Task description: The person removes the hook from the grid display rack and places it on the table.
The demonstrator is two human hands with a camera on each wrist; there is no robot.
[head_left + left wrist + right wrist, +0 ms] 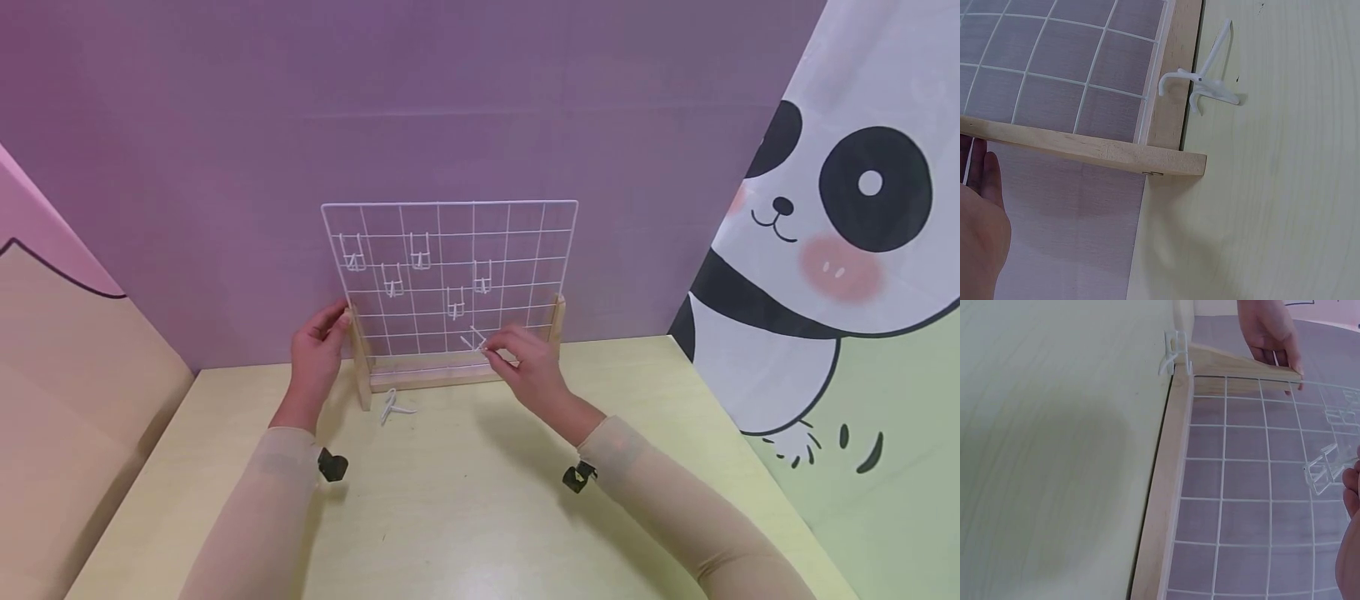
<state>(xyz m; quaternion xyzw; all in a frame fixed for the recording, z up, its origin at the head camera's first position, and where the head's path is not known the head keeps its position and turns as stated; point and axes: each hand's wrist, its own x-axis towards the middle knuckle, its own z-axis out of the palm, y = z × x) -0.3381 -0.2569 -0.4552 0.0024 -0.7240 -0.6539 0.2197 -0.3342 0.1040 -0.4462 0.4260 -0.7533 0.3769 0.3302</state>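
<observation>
A white wire grid panel (450,202) stands upright in a wooden stand (427,382). My left hand (315,354) grips the top of the stand's left post (358,354), thumb on the near side and fingers behind. In front of the grid's lower part, my right hand (528,367) pinches a white hook (472,342) between thumb and fingers, its prongs pointing toward the wires. The right wrist view shows this hook (1319,477) close over the grid. Several other white hooks (420,257) hang on the upper and middle wires.
One loose white hook (392,407) lies on the pale wooden table (450,500), by the foot of the left post. A purple backdrop (450,100) rises behind the grid. A panda-print panel (832,250) borders the table's right side.
</observation>
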